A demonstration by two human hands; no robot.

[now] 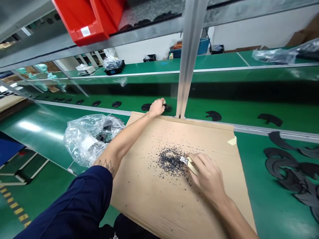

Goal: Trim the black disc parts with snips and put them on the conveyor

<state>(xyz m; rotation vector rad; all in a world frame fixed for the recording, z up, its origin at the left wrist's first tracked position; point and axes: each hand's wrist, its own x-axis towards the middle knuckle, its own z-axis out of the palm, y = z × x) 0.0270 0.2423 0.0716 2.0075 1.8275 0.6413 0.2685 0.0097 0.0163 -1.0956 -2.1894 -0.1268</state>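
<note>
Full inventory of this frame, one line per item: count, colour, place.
cardboard sheet: 1, brown, on green bench
trimmings pile: 1, dark, mid-cardboard
small tool: 1, pale handle, in right hand
black part: 1, on belt, at left hand
other black parts: several, spaced along belt
stacked black parts: pile, bench right
plastic bag: 1, clear, left of cardboard
bins: 2, red, overhead shelf
post: 1, aluminium, centre
left hand: on belt part
right hand: gripping tool
</note>
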